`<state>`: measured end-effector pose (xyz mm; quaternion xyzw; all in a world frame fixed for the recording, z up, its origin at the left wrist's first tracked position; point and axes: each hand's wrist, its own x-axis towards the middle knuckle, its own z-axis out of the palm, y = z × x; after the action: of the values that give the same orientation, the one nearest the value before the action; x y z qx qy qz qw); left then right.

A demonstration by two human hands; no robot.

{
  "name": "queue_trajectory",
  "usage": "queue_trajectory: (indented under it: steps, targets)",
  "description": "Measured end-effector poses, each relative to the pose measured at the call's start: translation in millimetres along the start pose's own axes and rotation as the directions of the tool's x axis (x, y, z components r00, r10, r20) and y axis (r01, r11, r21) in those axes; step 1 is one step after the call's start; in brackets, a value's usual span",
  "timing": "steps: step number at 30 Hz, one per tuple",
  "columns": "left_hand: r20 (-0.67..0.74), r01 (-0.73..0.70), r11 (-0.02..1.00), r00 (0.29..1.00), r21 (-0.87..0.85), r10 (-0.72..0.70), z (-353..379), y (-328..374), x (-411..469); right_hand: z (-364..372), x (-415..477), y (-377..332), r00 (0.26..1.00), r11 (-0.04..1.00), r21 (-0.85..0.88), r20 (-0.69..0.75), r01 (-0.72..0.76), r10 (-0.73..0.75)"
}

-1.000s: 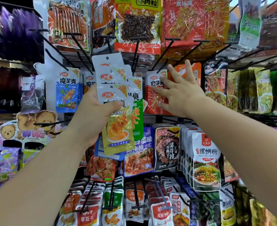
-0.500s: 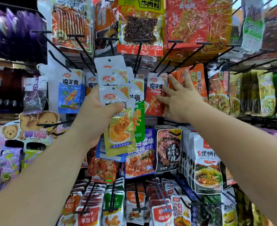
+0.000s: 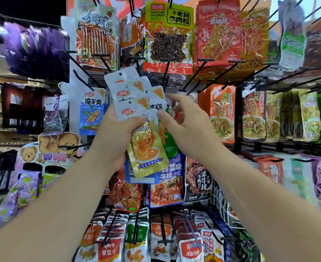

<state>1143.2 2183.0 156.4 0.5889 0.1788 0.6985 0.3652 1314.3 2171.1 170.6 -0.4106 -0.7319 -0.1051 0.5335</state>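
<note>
Head view: our left hand (image 3: pixel 116 135) fingers clamp fanned snack packets (image 3: pixel 129 95) before rack (image 3: pixel 200 73) centre; right hand (image 3: pixel 190 125) fingers half-curled at green packet (image 3: pixel 170 146), grip unclear. We'd pinch one top edge, pull straight.

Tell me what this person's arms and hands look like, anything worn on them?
The left forearm and right forearm are bare to the frame edge, no sleeves in view. The left hand and right hand have no gloves; no ring, watch or bracelet shows.
</note>
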Motion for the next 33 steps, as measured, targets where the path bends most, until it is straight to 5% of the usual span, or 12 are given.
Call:
queue_trajectory:
  steps: [9, 15, 29, 33]
  targets:
    - [-0.198, 0.086, 0.990, 0.974, -0.111, -0.107, -17, -4, -56, 40, -63, -37, 0.971, 0.882, 0.426, 0.203, -0.201, 0.123]
    - [-0.192, 0.163, 0.980, 0.964, -0.110, -0.182, -31, -19, -89, 72, -102, -36, 0.955, 0.668, 0.683, 0.224, -0.295, 0.193]
    - [-0.055, 0.241, 0.904, 0.959, -0.352, -0.277, -26, -23, -113, 85, -122, -36, 0.884, 0.328, 0.870, 0.219, -0.368, 0.412]
    - [-0.098, 0.233, 0.899, 0.953, -0.370, -0.288, -25, -28, -111, 88, -120, -36, 0.878, 0.362, 0.866, 0.159, -0.344, 0.451]
